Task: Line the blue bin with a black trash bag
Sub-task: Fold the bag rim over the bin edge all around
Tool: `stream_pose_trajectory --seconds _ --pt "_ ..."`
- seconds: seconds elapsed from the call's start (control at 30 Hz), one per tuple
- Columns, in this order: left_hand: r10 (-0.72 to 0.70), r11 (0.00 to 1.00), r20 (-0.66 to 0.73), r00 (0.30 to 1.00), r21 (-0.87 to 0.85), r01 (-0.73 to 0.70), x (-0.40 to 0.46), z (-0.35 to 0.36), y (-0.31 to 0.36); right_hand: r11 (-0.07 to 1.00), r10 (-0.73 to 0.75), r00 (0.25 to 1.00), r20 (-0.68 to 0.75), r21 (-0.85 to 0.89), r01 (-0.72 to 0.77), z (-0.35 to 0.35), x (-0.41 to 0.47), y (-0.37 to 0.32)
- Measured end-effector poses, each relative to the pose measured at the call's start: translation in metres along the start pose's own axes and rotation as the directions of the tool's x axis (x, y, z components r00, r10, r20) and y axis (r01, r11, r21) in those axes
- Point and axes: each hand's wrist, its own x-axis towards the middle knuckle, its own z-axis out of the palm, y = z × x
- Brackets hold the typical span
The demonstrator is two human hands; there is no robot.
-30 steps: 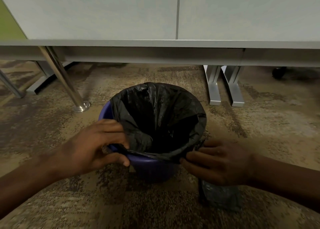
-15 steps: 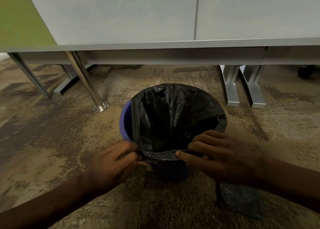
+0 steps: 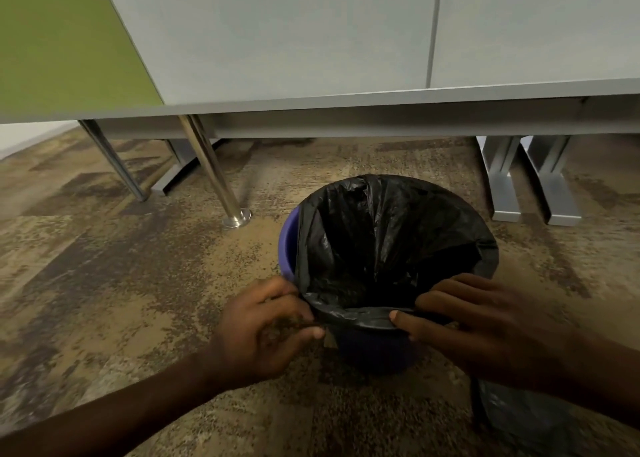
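Observation:
A round blue bin (image 3: 375, 351) stands on the carpet, with a black trash bag (image 3: 388, 245) inside it. The bag's edge is folded over the far, right and near rim, while the blue rim still shows bare at the left (image 3: 287, 235). My left hand (image 3: 266, 332) pinches the bag's edge at the near-left rim. My right hand (image 3: 481, 325) grips the folded edge at the near-right rim, thumb under the fold.
A grey desk (image 3: 346, 103) runs across the back with chrome legs (image 3: 214, 176) to the left and grey metal feet (image 3: 502, 183) to the right of the bin. Another dark bag (image 3: 519, 418) lies on the carpet under my right forearm.
Both hands have moved closer together along the near rim, and the bag's edge now lies folded over the near rim. The view has shifted so the bin sits further right.

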Motion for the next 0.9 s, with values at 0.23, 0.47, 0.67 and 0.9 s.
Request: stream_pose_trajectory --seconds 0.23,0.47,0.67,0.9 --pt "-0.283 0.957 -0.079 0.956 0.048 0.287 0.065 -0.026 -0.017 1.0 0.019 1.0 0.016 0.001 -0.019 0.002 0.001 0.0" --pt "-0.563 0.794 0.046 0.825 0.306 0.525 0.089 -0.02 -0.023 0.999 0.042 0.999 0.019 0.016 -0.042 0.002 0.001 -0.001" --pt "-0.719 0.688 0.238 0.653 0.105 0.718 0.103 -0.02 -0.028 1.0 0.017 1.0 0.002 -0.001 -0.017 0.0 0.002 -0.002" --pt "-0.804 0.357 0.34 0.487 -0.378 0.854 0.093 -0.032 -0.036 1.0 0.022 1.0 0.018 -0.008 -0.022 0.001 0.0 -0.002"
